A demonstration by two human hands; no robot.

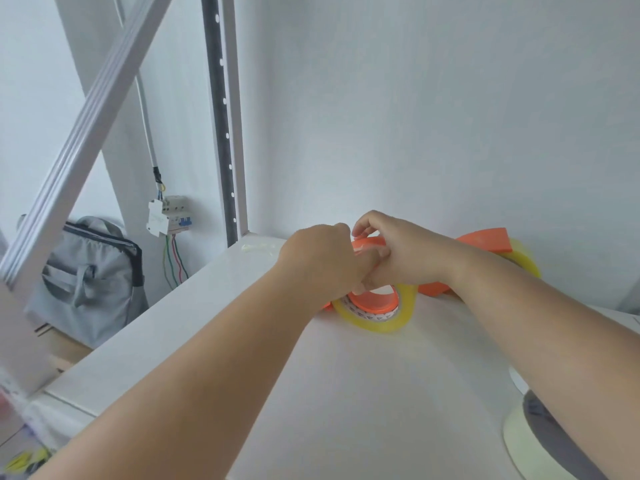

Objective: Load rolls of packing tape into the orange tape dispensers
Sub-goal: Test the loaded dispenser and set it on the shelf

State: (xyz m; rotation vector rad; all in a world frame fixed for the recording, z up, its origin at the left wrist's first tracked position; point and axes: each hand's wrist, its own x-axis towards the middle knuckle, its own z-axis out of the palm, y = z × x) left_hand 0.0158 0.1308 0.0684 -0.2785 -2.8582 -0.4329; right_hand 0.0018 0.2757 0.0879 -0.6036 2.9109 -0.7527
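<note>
A yellowish roll of packing tape (377, 320) sits on the orange hub of an orange tape dispenser (372, 304) lying on the white table (242, 323) near the back wall. My left hand (318, 258) grips the dispenser from the left, fingers curled over the roll. My right hand (398, 251) pinches the dispenser's orange top part (369, 242) from the right. Behind my right wrist lies a second orange dispenser (485, 239) with its own yellowish roll (526, 259), partly hidden.
A crumpled scrap of clear tape (258, 249) lies at the table's back left corner. A white round object with a grey band (540, 438) stands at the lower right. Left of the table are a grey bag (90, 275), a breaker box (168, 214) and a slanted white beam (86, 129).
</note>
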